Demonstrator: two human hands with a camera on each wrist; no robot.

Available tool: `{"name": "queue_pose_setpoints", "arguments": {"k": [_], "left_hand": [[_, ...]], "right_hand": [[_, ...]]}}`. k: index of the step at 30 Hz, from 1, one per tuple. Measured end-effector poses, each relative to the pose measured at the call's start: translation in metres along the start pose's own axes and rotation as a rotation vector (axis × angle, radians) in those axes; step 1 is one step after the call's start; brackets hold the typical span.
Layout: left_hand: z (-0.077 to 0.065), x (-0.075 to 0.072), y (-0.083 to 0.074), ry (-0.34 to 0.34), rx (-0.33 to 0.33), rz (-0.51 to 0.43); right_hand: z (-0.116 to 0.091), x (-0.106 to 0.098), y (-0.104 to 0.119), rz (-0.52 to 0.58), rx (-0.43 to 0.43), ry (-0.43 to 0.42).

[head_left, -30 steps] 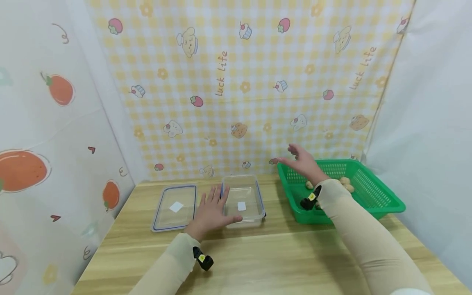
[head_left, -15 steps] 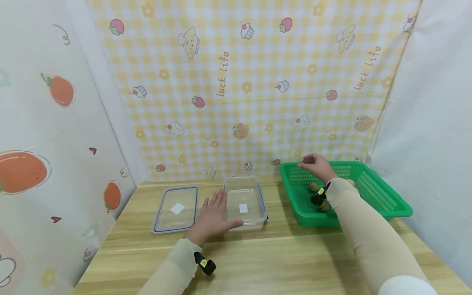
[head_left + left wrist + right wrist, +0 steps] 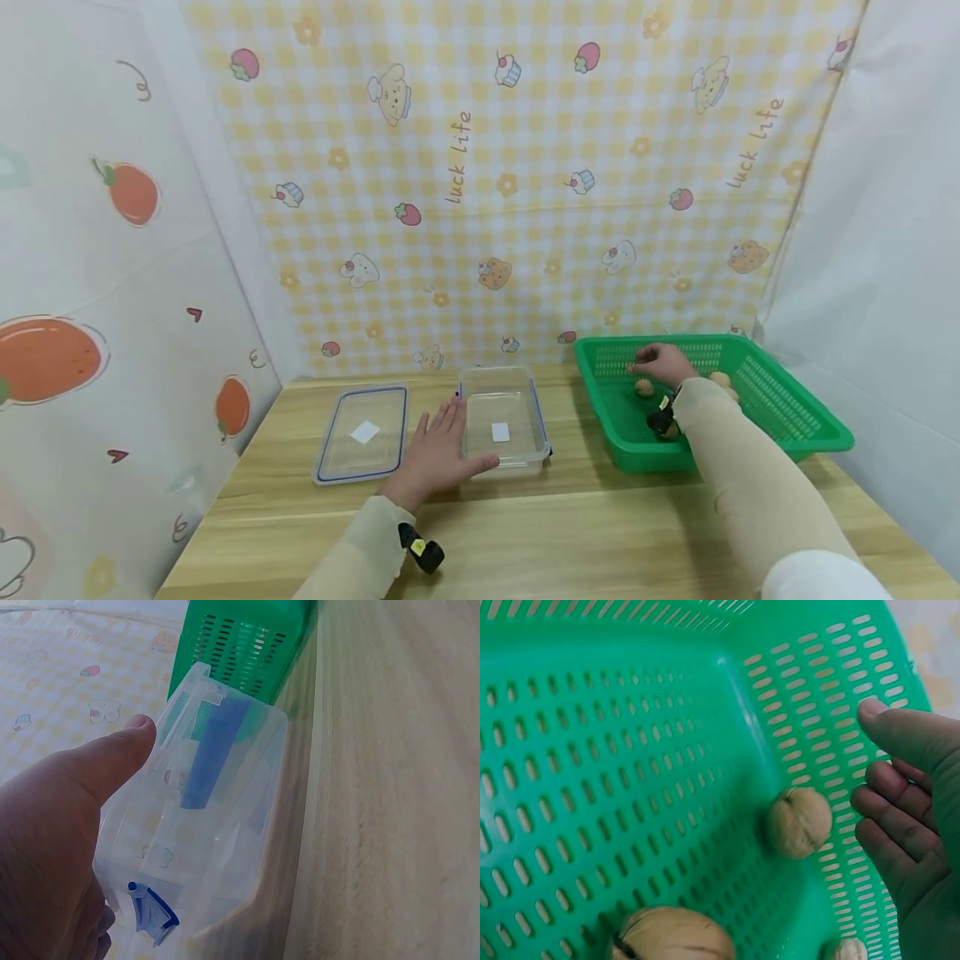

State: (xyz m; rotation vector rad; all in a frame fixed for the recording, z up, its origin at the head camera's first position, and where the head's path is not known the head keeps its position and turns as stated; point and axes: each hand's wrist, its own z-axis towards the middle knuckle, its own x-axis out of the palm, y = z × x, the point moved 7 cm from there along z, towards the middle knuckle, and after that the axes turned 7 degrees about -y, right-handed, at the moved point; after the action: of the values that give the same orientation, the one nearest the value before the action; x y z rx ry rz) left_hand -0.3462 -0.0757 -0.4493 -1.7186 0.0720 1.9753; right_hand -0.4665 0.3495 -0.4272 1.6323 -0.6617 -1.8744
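Observation:
My left hand (image 3: 435, 454) lies with straight fingers at the left side of a clear plastic box (image 3: 506, 417) with blue-edged latches. Its thumb reaches along the box's near end; in the left wrist view the box (image 3: 217, 825) stands right beside the thumb. Inside the green basket (image 3: 622, 457) hangs my right hand (image 3: 663, 365), its fingers loosely bent. Nothing is between those fingers and thumb in the right wrist view. A walnut (image 3: 801, 823) sits just beyond the fingertips, apart from them. Another walnut (image 3: 675, 934) lies closer to the camera, and a third walnut (image 3: 849, 950) shows partly at the bottom edge.
A clear lid (image 3: 363, 437) with a blue seal lies flat on the wooden table (image 3: 555, 542), left of the box. More walnuts (image 3: 722, 381) sit beyond my right forearm in the basket. A checked cloth (image 3: 525, 250) hangs behind the table.
My right hand has come down from above the basket's left rim to inside it, moving rightward, its fingers more bent. The left hand stays by the box, with its fingers drawn closer together.

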Motion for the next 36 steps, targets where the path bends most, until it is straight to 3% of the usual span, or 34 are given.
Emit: {"name": "queue_pose_setpoints", "arguments": {"k": [12, 18, 26, 36], "left_hand": [[-0.001, 0.0, 0.0, 0.009, -0.022, -0.016], [0.0, 0.003, 0.001, 0.008, -0.023, -0.014], [-0.002, 0.008, 0.003, 0.012, -0.04, -0.003], [0.0, 0.008, 0.003, 0.006, -0.035, 0.006]], "right_hand": [[0.002, 0.013, -0.026, -0.083, 0.054, 0.096], [-0.002, 0.011, -0.025, -0.116, 0.062, 0.107], [0.0, 0.001, 0.021, -0.128, -0.05, 0.064], [-0.005, -0.005, 0.088, -0.041, -0.07, 0.022]]}}
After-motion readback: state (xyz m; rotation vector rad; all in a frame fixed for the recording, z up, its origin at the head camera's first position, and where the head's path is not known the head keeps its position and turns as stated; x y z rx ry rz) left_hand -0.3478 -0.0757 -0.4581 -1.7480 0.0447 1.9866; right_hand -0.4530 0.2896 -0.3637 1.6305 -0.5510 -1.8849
